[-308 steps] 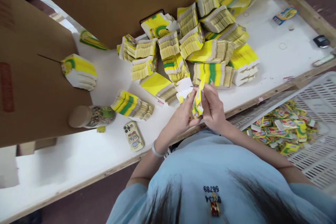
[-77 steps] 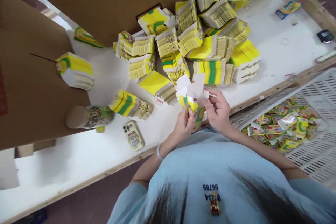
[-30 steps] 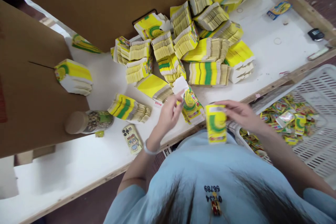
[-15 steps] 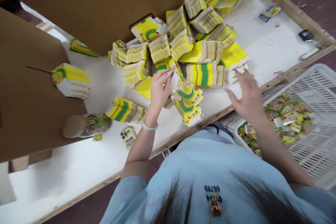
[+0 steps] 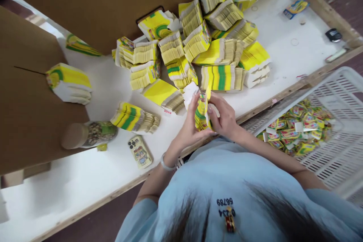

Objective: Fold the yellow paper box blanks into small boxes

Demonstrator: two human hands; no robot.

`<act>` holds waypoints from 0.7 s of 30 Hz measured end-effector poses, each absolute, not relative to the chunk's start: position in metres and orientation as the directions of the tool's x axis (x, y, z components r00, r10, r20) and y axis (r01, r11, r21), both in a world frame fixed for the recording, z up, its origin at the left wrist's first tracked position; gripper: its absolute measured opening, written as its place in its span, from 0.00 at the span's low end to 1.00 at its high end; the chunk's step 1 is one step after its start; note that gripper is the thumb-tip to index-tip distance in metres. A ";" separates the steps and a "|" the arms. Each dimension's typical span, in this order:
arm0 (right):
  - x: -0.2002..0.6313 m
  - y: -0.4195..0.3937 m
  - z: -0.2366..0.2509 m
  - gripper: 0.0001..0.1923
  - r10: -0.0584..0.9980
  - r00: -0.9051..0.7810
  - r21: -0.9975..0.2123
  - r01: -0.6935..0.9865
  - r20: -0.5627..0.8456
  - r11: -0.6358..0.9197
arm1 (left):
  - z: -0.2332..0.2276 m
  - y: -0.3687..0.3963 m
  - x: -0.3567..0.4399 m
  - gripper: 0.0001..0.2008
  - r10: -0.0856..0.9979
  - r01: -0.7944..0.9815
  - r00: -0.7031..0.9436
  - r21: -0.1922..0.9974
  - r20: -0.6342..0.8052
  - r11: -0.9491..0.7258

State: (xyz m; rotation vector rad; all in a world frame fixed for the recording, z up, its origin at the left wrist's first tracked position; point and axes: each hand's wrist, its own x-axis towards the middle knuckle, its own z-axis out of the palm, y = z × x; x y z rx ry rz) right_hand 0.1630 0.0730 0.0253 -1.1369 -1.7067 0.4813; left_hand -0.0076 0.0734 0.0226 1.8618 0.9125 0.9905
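Both hands are up at the near edge of the table (image 5: 283,51), working one small yellow-green carton (image 5: 202,112) between them. The left hand (image 5: 189,124) cups it from the left, fingers curled round the side and fingertips up by the white flap (image 5: 189,92) at the top. The right hand (image 5: 224,115) pinches it from the other side, thumb and fingers closed on the right face. So both hands are clamped on the same carton, held just above the table edge and close to the person's chest. It looks only half opened out, more flat than boxy, but it's a bit blurry there so I can't swear to it.

Right behind the hands is a big heap of flat carton stacks (image 5: 218,51), same yellow and green print, lying every which way across the middle of the table. One stack (image 5: 133,118) lies apart on the left, and another (image 5: 69,83) further left against the brown cardboard (image 5: 31,113). A jar (image 5: 89,135) lies on its side near that, and a phone (image 5: 139,152) is face down just in front of the lone stack.

On the person's right, off the table edge, there's a white crate (image 5: 337,147) with folded cartons (image 5: 297,130) piled loose in it. A wrist bangle (image 5: 166,164) shows on the left arm.
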 end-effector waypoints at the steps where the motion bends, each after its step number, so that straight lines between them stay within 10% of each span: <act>1: 0.163 0.071 0.027 0.19 0.846 -0.070 -0.726 0.478 0.529 0.494 | 0.018 0.069 -0.004 0.50 0.851 0.215 0.449 0.892 0.271 -0.398; 9: 0.163 0.066 0.030 0.20 0.785 -0.096 -0.623 0.554 0.612 0.553 | 0.001 0.051 0.005 0.40 0.883 0.254 0.398 0.895 0.248 -0.366; 15: 0.162 0.060 0.038 0.19 0.916 0.005 -0.819 0.450 0.402 0.357 | 0.003 0.048 0.004 0.21 0.911 0.239 0.272 0.895 0.311 -0.377; 21: 0.164 0.057 0.032 0.13 0.965 0.134 -0.928 0.332 0.225 0.170 | 0.007 0.039 0.004 0.20 0.970 0.186 0.240 0.979 0.042 -0.089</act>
